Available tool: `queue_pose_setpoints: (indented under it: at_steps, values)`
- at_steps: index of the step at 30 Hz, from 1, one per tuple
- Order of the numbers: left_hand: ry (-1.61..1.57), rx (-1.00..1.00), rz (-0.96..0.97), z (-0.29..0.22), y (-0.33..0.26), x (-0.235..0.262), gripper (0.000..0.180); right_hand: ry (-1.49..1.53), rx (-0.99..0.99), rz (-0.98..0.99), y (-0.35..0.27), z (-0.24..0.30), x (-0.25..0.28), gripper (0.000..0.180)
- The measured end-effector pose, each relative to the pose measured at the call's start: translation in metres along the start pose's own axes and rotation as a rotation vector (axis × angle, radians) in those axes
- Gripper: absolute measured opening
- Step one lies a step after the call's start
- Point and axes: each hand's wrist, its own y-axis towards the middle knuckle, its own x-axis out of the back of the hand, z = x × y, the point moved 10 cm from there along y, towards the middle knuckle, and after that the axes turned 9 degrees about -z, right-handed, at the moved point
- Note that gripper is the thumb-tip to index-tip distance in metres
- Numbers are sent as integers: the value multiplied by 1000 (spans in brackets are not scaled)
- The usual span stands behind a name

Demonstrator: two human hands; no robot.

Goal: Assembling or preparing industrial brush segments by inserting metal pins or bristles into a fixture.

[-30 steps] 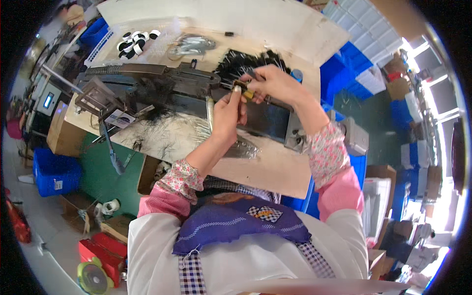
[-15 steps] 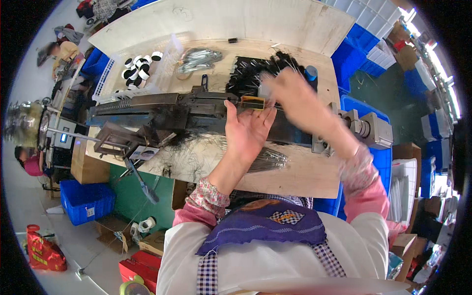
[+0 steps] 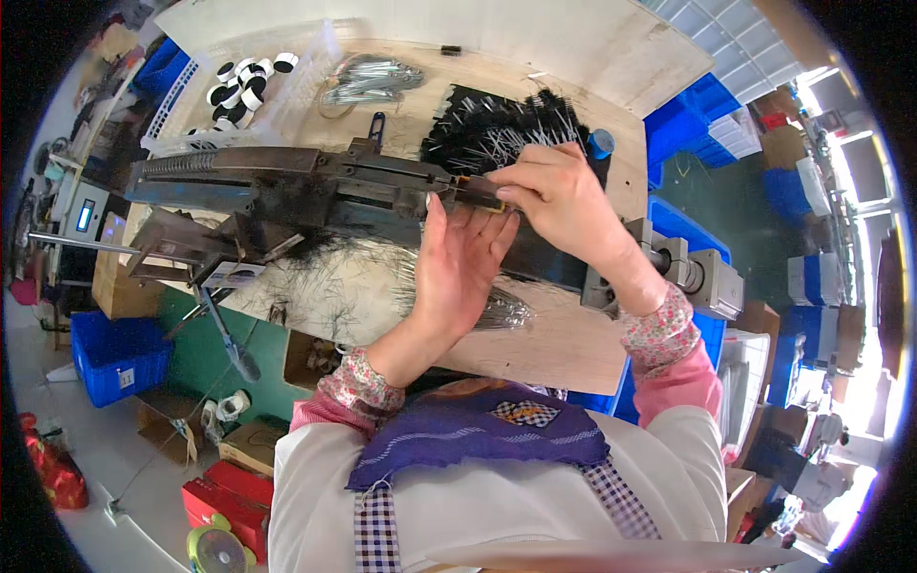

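While the left hand (image 3: pixel 457 272) lies spread, the yellow-edged block (image 3: pixel 482 195) sits by its fingers — right hand's (image 3: pixel 565 202) hold unclear.

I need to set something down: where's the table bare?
Bare: front right of the table, between front wires and edge; a thin strip between brushes and back board. Crowded: around left hand, right hand and machine; bristles litter front left.

A machine (image 3: pixel 301 177) lay across the bench (image 3: pixel 544 355), with wires (image 3: pixel 506 310) on its near side. On its far side, left to right, were a basket (image 3: pixel 306 91) with rolls (image 3: pixel 253 93) in it, a rod bundle (image 3: pixel 371 81), a brush heap (image 3: pixel 506 124) and a cylinder (image 3: pixel 600 143).
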Motion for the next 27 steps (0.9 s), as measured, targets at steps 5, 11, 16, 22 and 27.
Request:
queue_pose_setpoints:
  at_steps: [5,11,16,22,27]
  values:
    - [-22,39,38,0,3,-9,65,-61,53,8,-3,3,6,12]
    - [-16,100,146,3,5,-16,67,-121,149,-65,0,22,6,15]
    - [-55,116,46,-1,-7,-9,60,160,-297,-197,4,-5,38,12]
    - [-49,35,63,-13,-7,-5,48,-204,-95,23,-11,31,8,20]
    - [42,90,-18,-13,-5,-4,47,-390,31,154,-11,44,-15,21]
